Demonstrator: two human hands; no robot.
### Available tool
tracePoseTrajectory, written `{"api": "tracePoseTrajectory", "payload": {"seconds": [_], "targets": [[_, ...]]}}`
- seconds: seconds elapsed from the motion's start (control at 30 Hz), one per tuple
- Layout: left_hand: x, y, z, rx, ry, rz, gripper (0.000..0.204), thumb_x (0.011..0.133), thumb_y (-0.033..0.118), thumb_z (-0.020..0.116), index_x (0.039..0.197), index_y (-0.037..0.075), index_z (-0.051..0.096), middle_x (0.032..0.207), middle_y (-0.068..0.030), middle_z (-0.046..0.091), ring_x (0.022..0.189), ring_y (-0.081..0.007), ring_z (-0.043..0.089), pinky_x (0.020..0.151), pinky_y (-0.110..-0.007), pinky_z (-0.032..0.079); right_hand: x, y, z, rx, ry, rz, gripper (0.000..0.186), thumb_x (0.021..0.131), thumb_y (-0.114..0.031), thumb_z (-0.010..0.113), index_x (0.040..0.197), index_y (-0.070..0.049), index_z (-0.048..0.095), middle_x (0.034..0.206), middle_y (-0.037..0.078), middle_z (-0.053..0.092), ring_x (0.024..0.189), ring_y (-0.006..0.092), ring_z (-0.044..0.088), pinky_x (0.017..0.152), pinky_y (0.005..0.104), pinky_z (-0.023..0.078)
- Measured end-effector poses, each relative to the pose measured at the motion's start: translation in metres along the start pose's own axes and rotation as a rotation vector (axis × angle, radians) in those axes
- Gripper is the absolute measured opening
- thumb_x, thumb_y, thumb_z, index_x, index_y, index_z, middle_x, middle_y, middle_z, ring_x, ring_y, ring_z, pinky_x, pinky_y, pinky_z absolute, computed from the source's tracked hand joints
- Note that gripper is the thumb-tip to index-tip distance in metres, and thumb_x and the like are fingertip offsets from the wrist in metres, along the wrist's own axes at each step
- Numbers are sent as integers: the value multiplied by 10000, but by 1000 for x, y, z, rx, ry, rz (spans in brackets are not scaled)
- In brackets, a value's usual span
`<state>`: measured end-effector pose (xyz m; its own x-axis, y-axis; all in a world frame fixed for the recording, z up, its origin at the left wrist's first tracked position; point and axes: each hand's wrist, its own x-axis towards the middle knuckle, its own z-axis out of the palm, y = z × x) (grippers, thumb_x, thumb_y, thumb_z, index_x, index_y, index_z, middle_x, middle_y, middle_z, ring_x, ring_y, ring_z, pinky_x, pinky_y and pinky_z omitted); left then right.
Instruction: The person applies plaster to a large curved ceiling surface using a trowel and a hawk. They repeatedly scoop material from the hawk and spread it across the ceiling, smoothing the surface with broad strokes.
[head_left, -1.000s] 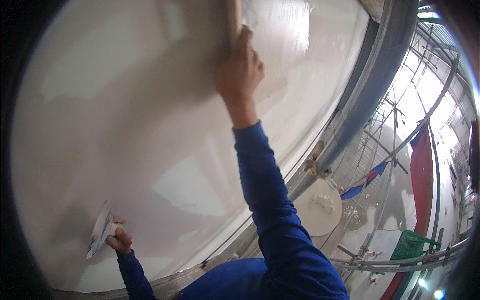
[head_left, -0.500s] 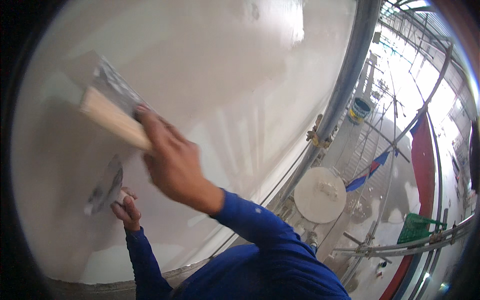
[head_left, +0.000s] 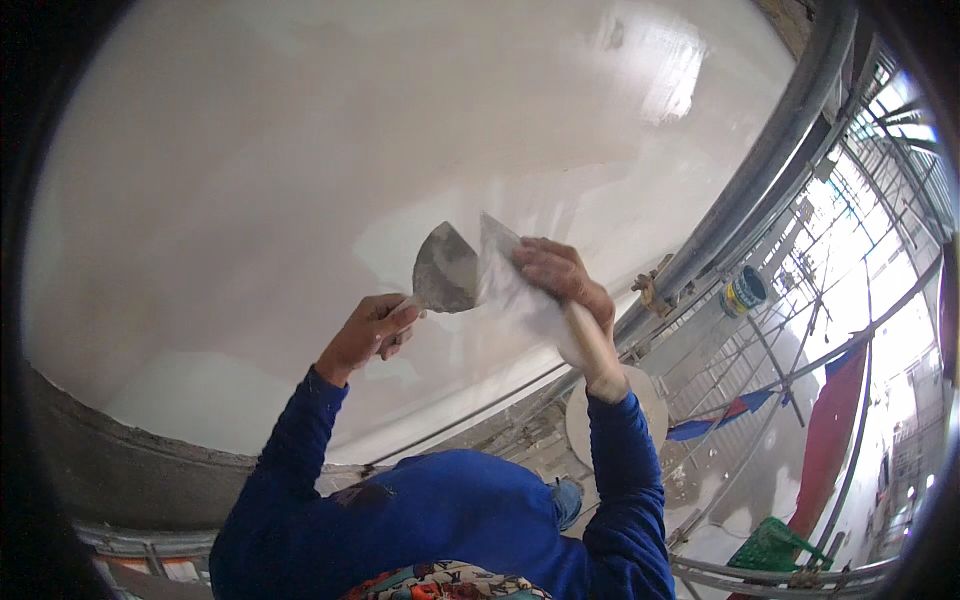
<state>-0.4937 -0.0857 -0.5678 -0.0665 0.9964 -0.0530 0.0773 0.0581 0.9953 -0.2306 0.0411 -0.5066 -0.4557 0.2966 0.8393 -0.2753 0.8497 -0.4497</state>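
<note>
My left hand [head_left: 372, 335] is wrapped round the handle of a putty knife [head_left: 446, 270], whose fan-shaped grey blade is smeared and points up. Close beside it, my right hand [head_left: 568, 280] grips a wide skimming blade [head_left: 520, 308] with a pale wooden back; motion blurs it, and white filler shows on its face. The two blades nearly meet; whether they touch I cannot tell. Both tools are in front of a pale plastered wall [head_left: 250, 190] with patchy lighter and darker areas.
A thick steel pole [head_left: 800, 130] runs along the wall's right side, with a clamp [head_left: 650, 287]. Beyond it are a dark bucket [head_left: 744, 291], a round white surface [head_left: 648, 402] partly behind my right arm, red cloth [head_left: 830, 440], a green plastic basket [head_left: 775, 546] and scaffold poles.
The skimming blade has come off the wall's left side, moving right and toward me. My left hand has moved right and up with the putty knife, bringing both tools together.
</note>
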Motion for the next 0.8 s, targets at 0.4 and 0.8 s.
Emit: {"api": "tracePoseTrajectory", "payload": {"seconds": [0.4, 0.8], "targets": [[-18, 21, 10, -122, -242, -70, 377, 904, 380, 657, 925, 4, 629, 583, 40, 463, 443, -31, 382, 382, -201, 305, -21, 2, -26, -605, -524, -79, 561, 714, -208, 698, 1263, -263, 599, 1331, -73, 567, 1296, 219, 468, 1128, 538, 260], [-30, 37, -71, 309, 432, 583, 426, 905, 479, 605, 898, 62, 519, 643, 13, 488, 488, -57, 450, 397, -215, 366, -57, 91, -26, 19, 325, 875, 394, 860, -99, 550, 1238, 12, 517, 1006, 238, 642, 968, 326, 639, 781, 396, 481]]}}
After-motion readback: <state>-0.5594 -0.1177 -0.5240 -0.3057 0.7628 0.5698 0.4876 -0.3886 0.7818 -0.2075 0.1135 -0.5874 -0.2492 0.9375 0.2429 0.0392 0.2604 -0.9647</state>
